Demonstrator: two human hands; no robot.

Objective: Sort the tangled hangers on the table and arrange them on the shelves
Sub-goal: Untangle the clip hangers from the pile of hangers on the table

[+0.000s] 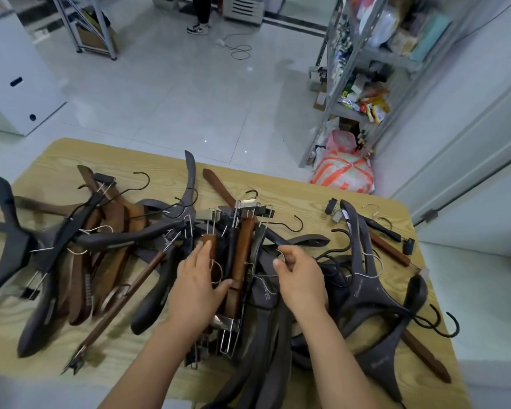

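A tangled heap of dark grey and brown wooden hangers covers the light wooden table. In the middle lie several brown clip hangers with metal clamps, stacked side by side. My left hand grips one of these brown clip hangers, fingers over its top and thumb round its right side. My right hand pinches a silver wire hook of a dark grey hanger in the pile. More grey hangers lie to the right.
A metal shelf unit full of goods stands beyond the table at the right, with bags on the floor at its foot. A white cabinet is at the left. A person's legs show far back.
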